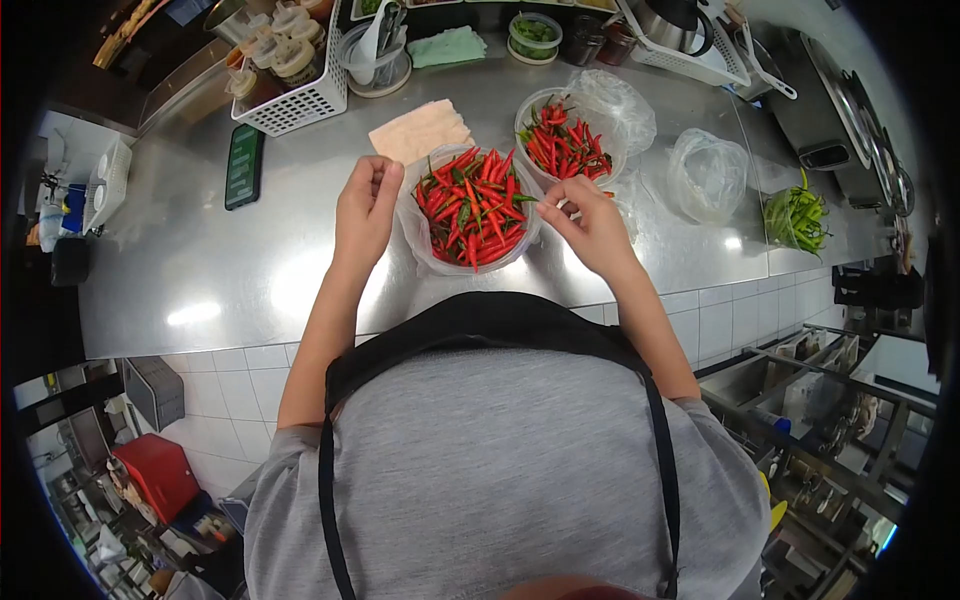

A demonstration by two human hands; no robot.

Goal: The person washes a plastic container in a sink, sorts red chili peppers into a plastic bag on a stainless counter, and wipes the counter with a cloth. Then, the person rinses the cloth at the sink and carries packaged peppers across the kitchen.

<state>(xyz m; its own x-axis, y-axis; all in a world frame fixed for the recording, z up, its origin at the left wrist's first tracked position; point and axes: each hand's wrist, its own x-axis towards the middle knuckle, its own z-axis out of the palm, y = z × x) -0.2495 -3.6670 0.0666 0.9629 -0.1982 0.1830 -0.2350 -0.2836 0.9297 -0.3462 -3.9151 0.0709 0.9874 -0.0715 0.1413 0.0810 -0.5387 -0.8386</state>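
Right in front of me a clear plastic bag (418,240), its mouth spread wide, holds a heap of red chilies (475,210) with a few green ones among them. My left hand (366,205) is closed at the bag's left edge, thumb against the fingers. On the opposite side my right hand (588,222) pinches at the right edge, fingers curled. The thin film between the fingertips is hard to make out. Just behind, to the right, stands a clear tub (523,120) with more red chilies (565,140).
A folded pink cloth (420,126) lies behind the bag. At left are a phone (244,165) and a white basket (318,105) of sauce bottles. Crumpled plastic bags (708,175) and a bag of green chilies (797,217) sit to the right on the steel counter (190,270).
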